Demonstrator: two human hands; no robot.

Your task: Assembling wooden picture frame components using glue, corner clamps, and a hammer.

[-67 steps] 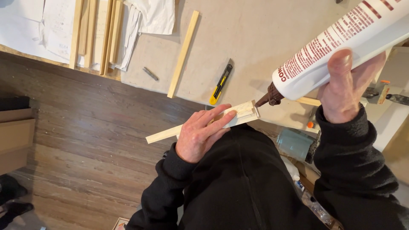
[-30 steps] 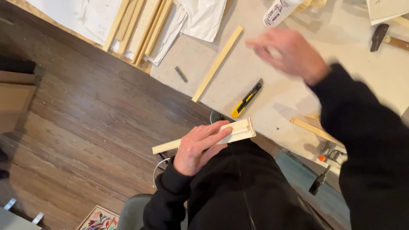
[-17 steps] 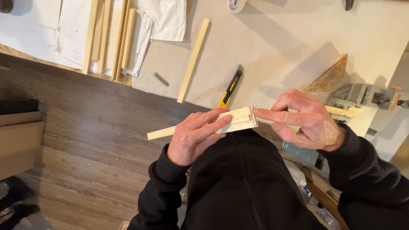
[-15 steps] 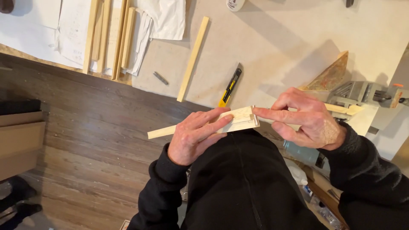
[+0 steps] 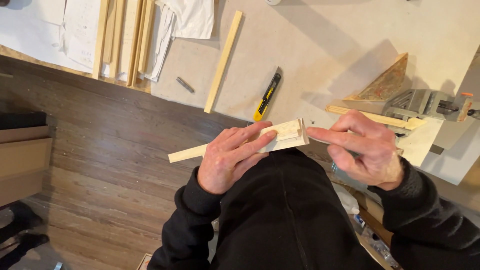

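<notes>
The light is bright and soft on my pale table (image 5: 320, 45). Dark shadows fall to the left of the wooden triangle (image 5: 385, 82). The brown floor (image 5: 100, 165) looks dimmer. My hands look sharp, not blurry. The edges of the picture bend a little.

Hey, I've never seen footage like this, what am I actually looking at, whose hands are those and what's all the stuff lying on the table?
This is a single view from a camera worn on a person's head, looking down past their black-sleeved chest. There is no machine, only two bare hands. The left hand grips a pale wooden strip held in the air over the dark wooden floor. The right hand points its index finger at the strip's far end. Beyond lies a light worktable with a yellow utility knife, a loose wooden slat, a bundle of slats, white cloth, a triangular wood block and a grey metal clamp.
</notes>
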